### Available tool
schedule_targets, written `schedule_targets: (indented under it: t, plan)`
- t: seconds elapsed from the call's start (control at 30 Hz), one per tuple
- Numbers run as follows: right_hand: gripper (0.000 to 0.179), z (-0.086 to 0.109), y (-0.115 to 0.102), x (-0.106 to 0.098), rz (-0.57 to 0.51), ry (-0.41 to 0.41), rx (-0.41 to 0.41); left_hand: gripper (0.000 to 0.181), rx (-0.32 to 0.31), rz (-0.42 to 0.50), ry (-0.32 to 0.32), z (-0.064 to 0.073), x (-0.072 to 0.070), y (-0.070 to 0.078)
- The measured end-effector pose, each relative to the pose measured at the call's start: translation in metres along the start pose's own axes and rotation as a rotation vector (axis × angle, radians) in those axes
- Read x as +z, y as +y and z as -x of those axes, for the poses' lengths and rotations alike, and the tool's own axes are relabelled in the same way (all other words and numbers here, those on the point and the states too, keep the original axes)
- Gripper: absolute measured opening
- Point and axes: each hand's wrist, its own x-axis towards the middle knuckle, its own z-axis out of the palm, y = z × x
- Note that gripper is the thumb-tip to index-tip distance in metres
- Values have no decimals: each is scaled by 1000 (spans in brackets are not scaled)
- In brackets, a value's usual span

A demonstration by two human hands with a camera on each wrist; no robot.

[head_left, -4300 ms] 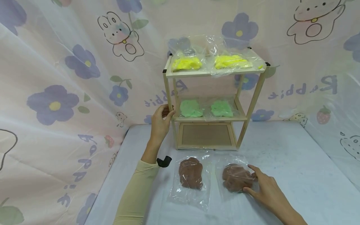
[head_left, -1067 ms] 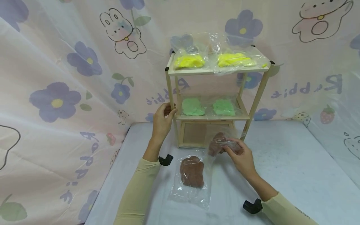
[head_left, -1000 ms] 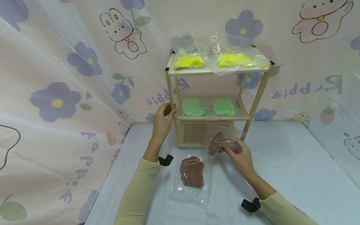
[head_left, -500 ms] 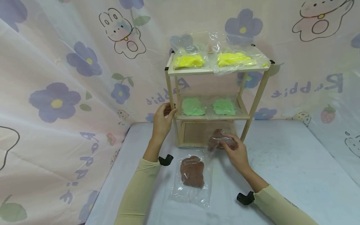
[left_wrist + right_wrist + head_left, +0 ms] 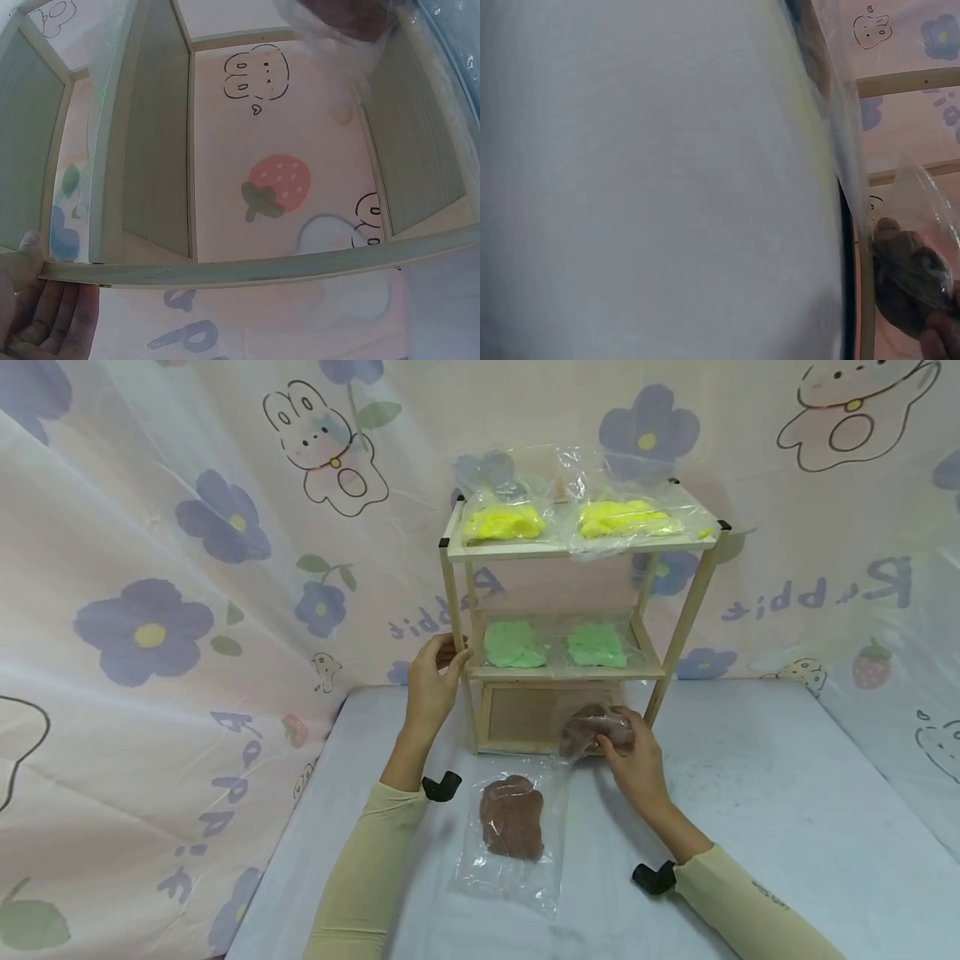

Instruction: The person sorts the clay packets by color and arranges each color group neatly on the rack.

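My left hand (image 5: 433, 687) grips the left front post (image 5: 452, 597) of a small three-tier wooden rack (image 5: 566, 674); the left wrist view shows the thumb and curled fingers on opposite sides of the wood. In my right hand (image 5: 636, 764) is a clear plastic bag of brown clay-like stuff (image 5: 580, 733), pinched at its right side. This bag is at the front of the bottom tier, toward the right, and overlaps the tier's front edge in the head view. A second bag of brown stuff (image 5: 512, 818) lies flat on the table in front of the rack.
Two bags of green stuff (image 5: 514, 645) lie on the middle tier. On the top tier sit two bags of bright yellow stuff (image 5: 504, 523). A white cloth (image 5: 757, 793) covers the table, and a printed curtain (image 5: 225, 710) hangs behind and at the sides.
My right hand has lifted the right brown bag from the table and brought it forward to the bottom tier, lately shifting a little. The left hand has kept its grip on the post.
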Motion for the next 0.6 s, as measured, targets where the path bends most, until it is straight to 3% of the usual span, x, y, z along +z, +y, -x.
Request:
schedule_targets:
  t: [0.2, 0.6]
  plan:
    - [60, 6, -1, -3, 90, -48, -56, 31, -1, 5, -3, 0, 0, 1]
    - [62, 9, -4, -13, 283, -227, -23, 33, -2, 7, -15, 1, 0, 0]
